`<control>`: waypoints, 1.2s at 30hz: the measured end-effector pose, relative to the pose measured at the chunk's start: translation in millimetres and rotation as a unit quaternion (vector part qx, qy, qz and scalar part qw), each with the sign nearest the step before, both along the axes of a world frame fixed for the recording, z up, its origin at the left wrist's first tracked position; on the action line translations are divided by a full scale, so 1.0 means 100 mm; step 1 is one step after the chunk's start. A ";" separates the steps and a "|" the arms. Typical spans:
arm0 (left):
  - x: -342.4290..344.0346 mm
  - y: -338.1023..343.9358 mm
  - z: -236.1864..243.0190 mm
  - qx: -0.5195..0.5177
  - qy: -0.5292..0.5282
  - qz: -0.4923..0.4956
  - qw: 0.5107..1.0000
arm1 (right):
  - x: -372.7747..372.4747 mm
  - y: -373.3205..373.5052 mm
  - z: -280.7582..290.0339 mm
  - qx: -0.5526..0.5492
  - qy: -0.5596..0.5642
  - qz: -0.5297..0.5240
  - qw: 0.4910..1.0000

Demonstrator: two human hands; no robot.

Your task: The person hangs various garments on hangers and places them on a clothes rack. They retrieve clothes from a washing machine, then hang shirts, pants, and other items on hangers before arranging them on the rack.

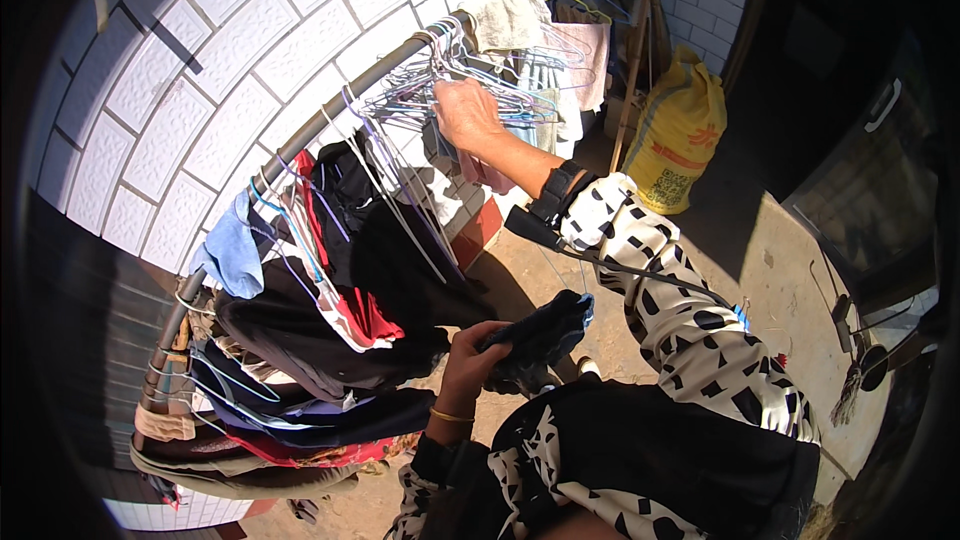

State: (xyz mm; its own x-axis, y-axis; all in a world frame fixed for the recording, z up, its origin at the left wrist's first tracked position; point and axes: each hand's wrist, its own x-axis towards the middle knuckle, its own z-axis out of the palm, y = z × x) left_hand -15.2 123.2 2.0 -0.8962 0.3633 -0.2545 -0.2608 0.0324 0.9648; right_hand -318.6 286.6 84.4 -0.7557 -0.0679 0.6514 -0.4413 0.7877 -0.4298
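Observation:
My right hand [460, 110] reaches up to a bunch of thin wire hangers [525, 110] on the metal rail [370, 80], its fingers closed around part of the bunch; exactly which hangers it grips is hidden. Lower down, my left hand [472, 350] pinches a dark blue cloth item [550, 325], with thin pale wire rising from the item's far end. Left of my hands, dark, red and other garments [330, 200] hang on hangers along the rail, with a light blue cloth [238, 250] among them. Pale towels [505, 15] hang beyond my right hand.
A white brick-patterned wall [230, 50] runs behind the rail. A yellow sack [680, 125] stands at the back right beside wooden poles [625, 110]. A dark glazed door [855, 200] is at the right. The concrete floor [770, 260] is partly sunlit.

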 end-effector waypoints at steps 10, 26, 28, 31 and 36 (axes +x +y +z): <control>-0.09 -0.02 -0.09 0.010 0.012 0.014 1.000 | -0.06 0.35 -0.38 0.146 0.101 -0.077 0.981; -0.17 0.05 -0.02 0.006 -0.043 0.024 0.999 | -0.71 1.14 -0.16 0.049 -0.118 -0.026 0.991; -0.16 0.07 -0.02 0.016 -0.026 0.028 0.999 | -0.72 1.11 -0.37 0.027 -0.163 -0.028 0.986; -0.17 0.13 -0.03 0.007 -0.012 0.017 1.000 | -0.57 0.94 -0.54 0.030 -0.128 -0.070 0.989; -0.27 0.29 -0.07 -0.003 0.003 0.008 1.000 | -0.22 0.80 -0.46 0.120 0.017 -0.065 0.990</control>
